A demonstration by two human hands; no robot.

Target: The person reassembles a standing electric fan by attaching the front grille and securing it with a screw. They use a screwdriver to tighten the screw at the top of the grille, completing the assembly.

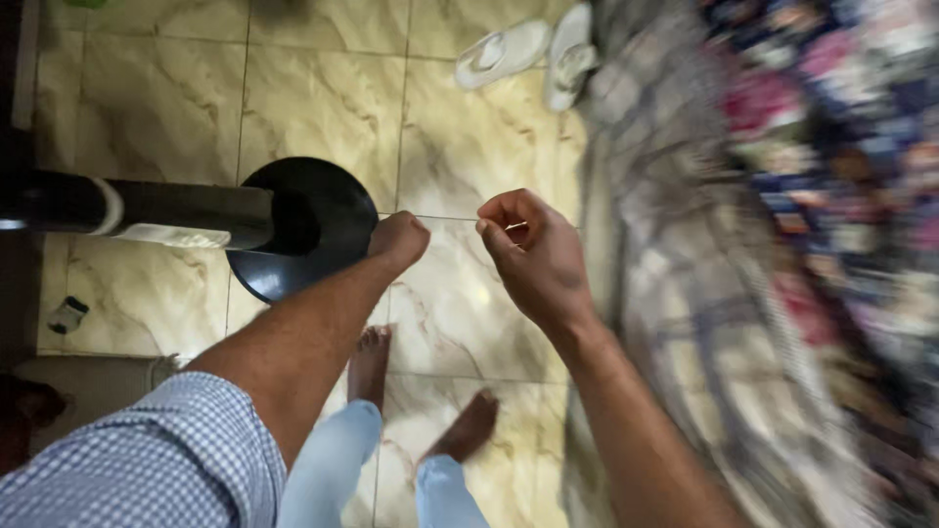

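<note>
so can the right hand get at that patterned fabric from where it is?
Probably yes. The right hand is fisted, apparently pinching a thin thread stretched to the left hand, and the blurred patterned fabric lies just to its right with nothing between them. It would likely have to release the thread first.

Home bedroom: bedding, slippers, tiled floor.
</note>
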